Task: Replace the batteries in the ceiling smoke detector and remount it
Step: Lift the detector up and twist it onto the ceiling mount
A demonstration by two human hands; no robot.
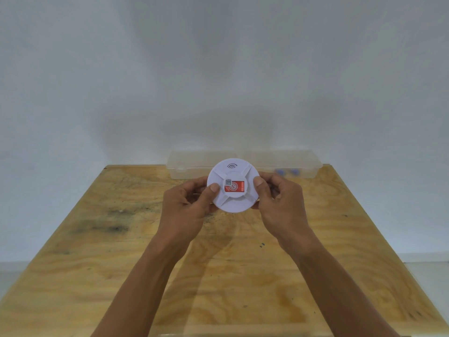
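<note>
A round white smoke detector (234,203) is held up over the middle of the wooden table, its flat face toward me. The face carries a red label with a small code square in the centre and a wave mark near the top. My left hand (187,205) grips its left edge, thumb pressed on the face. Its right edge is gripped by my right hand (279,198), thumb on the rim. Two small blue items (288,171), possibly batteries, lie inside a clear box behind the detector.
Two clear plastic boxes (194,164) stand side by side at the table's far edge against a plain white wall. The plywood tabletop (230,276) has dark stains on its left half. Both forearms reach in from the bottom.
</note>
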